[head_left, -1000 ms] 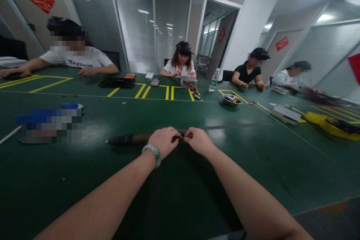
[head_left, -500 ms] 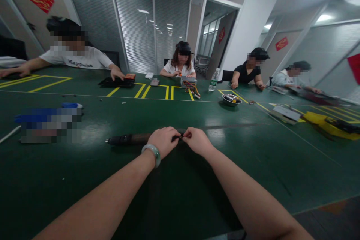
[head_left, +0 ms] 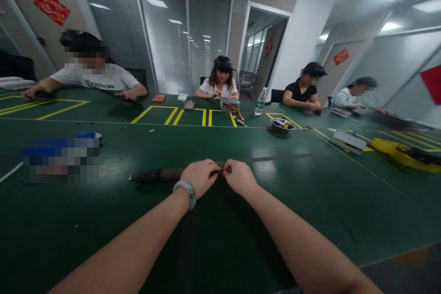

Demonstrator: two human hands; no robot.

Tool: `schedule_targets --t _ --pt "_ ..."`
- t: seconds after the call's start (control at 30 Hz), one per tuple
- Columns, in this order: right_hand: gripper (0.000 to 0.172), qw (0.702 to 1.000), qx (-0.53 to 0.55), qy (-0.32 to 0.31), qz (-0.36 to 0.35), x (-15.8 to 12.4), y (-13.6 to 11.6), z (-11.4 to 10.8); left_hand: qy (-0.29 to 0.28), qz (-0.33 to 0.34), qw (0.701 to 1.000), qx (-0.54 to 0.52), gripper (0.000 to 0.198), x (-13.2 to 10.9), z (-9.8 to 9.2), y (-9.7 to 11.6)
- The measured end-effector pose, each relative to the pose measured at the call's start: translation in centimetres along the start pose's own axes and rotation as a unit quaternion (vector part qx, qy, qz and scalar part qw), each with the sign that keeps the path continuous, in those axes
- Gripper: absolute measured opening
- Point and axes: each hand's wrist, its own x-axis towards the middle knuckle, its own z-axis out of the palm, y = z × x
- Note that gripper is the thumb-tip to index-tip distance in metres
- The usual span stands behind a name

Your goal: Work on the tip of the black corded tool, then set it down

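Both my hands meet at the middle of the green table (head_left: 220,239). My left hand (head_left: 200,177), with a pale green bangle on its wrist, is closed in a pinch on a small dark part between the fingertips. My right hand (head_left: 240,176) is closed in a pinch on the same small part from the other side. What the part is I cannot make out. A long dark tool (head_left: 155,175) lies flat on the table just behind my left hand, its tip pointing left.
Several people sit along the far side at their own work. A metal bowl (head_left: 281,124), a water bottle (head_left: 260,101), a grey box with coloured wires (head_left: 231,106), a yellow object (head_left: 403,154) at right and a blurred blue item (head_left: 60,156) at left lie on the table.
My hands stay pinched together in the same place. The view has tipped slightly. The person at far left has pulled an arm back and the black tray in front of them is gone.
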Motion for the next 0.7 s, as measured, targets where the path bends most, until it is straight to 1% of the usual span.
schedule_targets --t 0.27,0.4,0.43,0.5,0.57,0.6,0.7 --pt "0.002 0.999 -0.017 -0.004 -0.029 0.1 0.2 -0.1 -0.003 -0.003 1.000 -0.001 0.022 0.0 -0.4 0.3" --pt "0.003 0.999 -0.027 -0.017 -0.019 0.1 0.1 -0.1 0.005 -0.005 1.000 -0.001 0.021 0.0 -0.4 0.3" --pt "0.008 0.999 -0.029 -0.020 -0.012 0.1 0.0 -0.1 0.005 -0.008 1.000 0.000 0.020 0.0 -0.4 0.3" --pt "0.025 0.999 -0.038 -0.022 0.000 0.1 0.0 0.0 0.006 -0.012 1.000 0.000 0.020 0.1 -0.4 0.4" --pt "0.037 0.997 -0.067 -0.026 -0.006 0.2 -0.2 0.0 0.006 -0.013 1.000 -0.001 0.020 0.1 -0.3 0.4" --pt "0.037 0.995 -0.091 -0.032 -0.021 0.3 -0.3 0.0 0.007 -0.011 1.000 -0.002 0.019 0.1 -0.4 0.4" --pt "0.024 0.977 -0.194 -0.063 -0.070 0.5 -0.9 0.0 0.009 -0.004 1.000 -0.001 0.018 0.0 -0.5 0.3"
